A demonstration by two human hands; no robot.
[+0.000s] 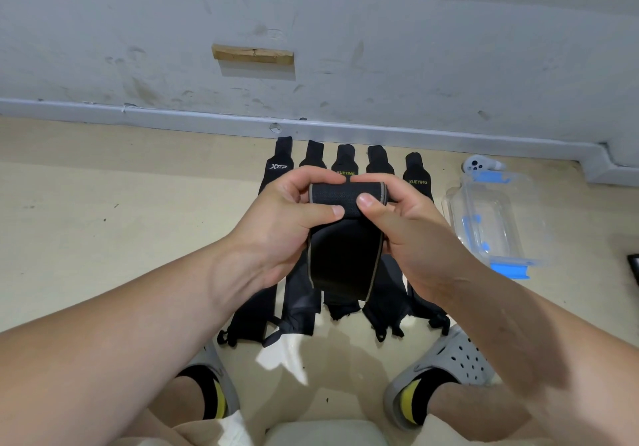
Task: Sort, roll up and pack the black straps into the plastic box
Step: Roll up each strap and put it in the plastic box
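On the floor [103, 238], near the wall, a row of straps [281, 169] lies flat, five pieces side by side, from the one with white letters at the left to the one with yellow letters at the right. This sorting part looks done, but none of these five is rolled yet.

Above the row, the left hand [287, 217] holds a sixth strap [345, 259]. Its thumb [325, 210] presses on the front of the small roll at the top of the strap, and the other fingers curl behind it. The long rest of this strap hangs down loose between the wrists, so I judge the rolling is only at its beginning. The right hand [408, 224] grips the same roll from the other side, thumb in front and fingers behind, clamped on the fabric.

Further right stands the plastic box [449, 210] on the floor, transparent with blue clips. I see no black strap in it (the clear walls make this easy to check), so packing is not begun. Six straps remain to roll and pack.
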